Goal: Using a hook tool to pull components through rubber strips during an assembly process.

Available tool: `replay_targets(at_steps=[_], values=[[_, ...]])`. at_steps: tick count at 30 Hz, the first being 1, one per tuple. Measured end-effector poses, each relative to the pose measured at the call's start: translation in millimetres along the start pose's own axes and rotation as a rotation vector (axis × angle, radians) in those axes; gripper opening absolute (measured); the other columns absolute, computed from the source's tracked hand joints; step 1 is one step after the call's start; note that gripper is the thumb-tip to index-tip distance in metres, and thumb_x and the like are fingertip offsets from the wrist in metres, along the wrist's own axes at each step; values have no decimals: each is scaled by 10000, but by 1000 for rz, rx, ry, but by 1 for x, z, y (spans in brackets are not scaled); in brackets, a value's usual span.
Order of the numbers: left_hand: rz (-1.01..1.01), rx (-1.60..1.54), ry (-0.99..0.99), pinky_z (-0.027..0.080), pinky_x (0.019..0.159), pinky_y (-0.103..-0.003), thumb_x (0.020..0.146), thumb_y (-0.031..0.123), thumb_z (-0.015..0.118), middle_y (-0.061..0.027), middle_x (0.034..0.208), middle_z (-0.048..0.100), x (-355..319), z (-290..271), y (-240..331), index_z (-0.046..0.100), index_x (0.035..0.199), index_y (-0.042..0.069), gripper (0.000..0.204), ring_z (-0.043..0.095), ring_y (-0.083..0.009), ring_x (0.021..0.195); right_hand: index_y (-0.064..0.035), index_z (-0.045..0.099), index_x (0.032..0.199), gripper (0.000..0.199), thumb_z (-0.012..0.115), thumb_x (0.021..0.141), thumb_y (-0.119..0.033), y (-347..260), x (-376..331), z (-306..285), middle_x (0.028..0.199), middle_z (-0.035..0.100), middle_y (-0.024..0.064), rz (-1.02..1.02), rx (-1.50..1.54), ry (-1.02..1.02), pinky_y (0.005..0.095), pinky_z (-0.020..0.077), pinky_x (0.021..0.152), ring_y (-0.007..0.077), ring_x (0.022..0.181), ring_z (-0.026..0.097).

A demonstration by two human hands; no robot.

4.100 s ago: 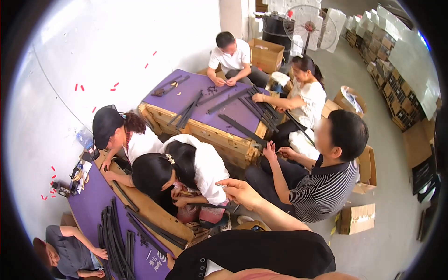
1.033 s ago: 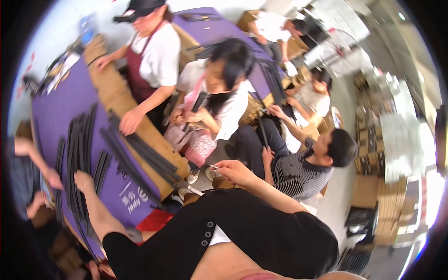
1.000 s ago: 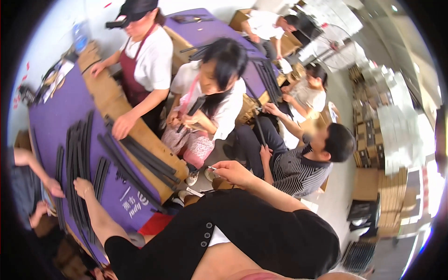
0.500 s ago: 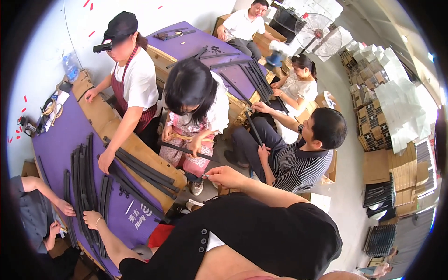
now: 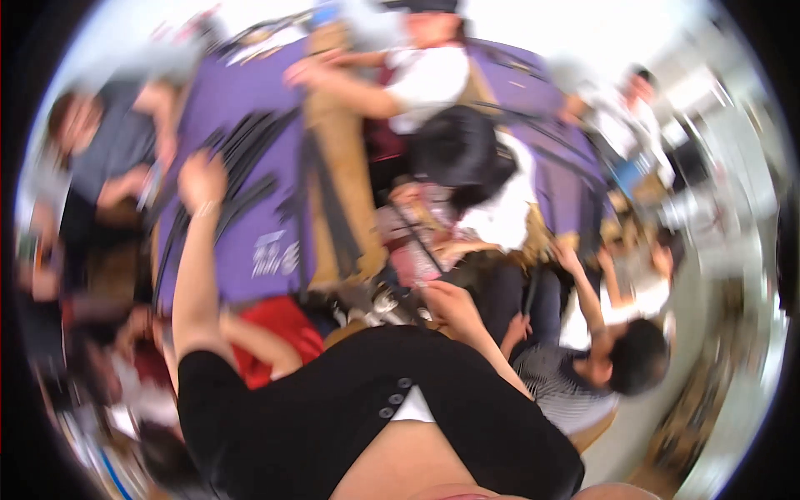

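My left hand (image 5: 202,179), with a bracelet at its wrist, reaches over the purple table (image 5: 262,229) to the left. It touches or hovers beside a bundle of long black strips (image 5: 254,143); motion blur hides its fingers. Lower and nearer the middle, my right hand (image 5: 450,302) is closed in a pinch in front of my chest. At its fingertips is something small and pale, too blurred to name. Just beyond it, a seated person in a pink patterned apron (image 5: 417,246) holds a thin black strip (image 5: 414,233).
A cardboard sheet (image 5: 337,179) along the table's right side bears more black strips. People surround me: one in a grey shirt (image 5: 121,137) at left, one in a cap across the table, one in a striped shirt (image 5: 554,379) at right. A second purple table (image 5: 542,158) stands beyond.
The view has swung left and blurred. My left hand is farther up along the strips; my right hand keeps its pinch. The capped person's arm has drawn back from the strips.
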State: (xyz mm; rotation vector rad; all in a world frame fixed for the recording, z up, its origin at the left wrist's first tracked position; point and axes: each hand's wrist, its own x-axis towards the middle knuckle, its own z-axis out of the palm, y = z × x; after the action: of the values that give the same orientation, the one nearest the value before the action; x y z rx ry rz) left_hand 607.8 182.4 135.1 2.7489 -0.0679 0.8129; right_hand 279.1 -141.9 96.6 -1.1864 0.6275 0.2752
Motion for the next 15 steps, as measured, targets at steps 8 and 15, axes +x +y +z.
replay_targets(at_steps=[8, 15], values=[[-21, 83, 156, 454, 698, -412, 767, 257, 563, -103, 780, 596, -15, 20, -89, 612, 778, 102, 163, 571, -297, 786, 16, 625, 934, 190, 564, 842, -139, -6, -10, -2, 508, 372, -88, 55, -96, -30, 170, 177, 380, -2, 404, 260], [-187, 199, -173, 455, 749, -411, 807, 271, 508, -104, 858, 614, -36, 42, -132, 599, 835, 92, 203, 577, -288, 855, -7, 604, 946, 196, 543, 854, -169, 0, -10, 14, 479, 309, -76, 118, -216, -52, 188, 173, 377, 15, 393, 234]])
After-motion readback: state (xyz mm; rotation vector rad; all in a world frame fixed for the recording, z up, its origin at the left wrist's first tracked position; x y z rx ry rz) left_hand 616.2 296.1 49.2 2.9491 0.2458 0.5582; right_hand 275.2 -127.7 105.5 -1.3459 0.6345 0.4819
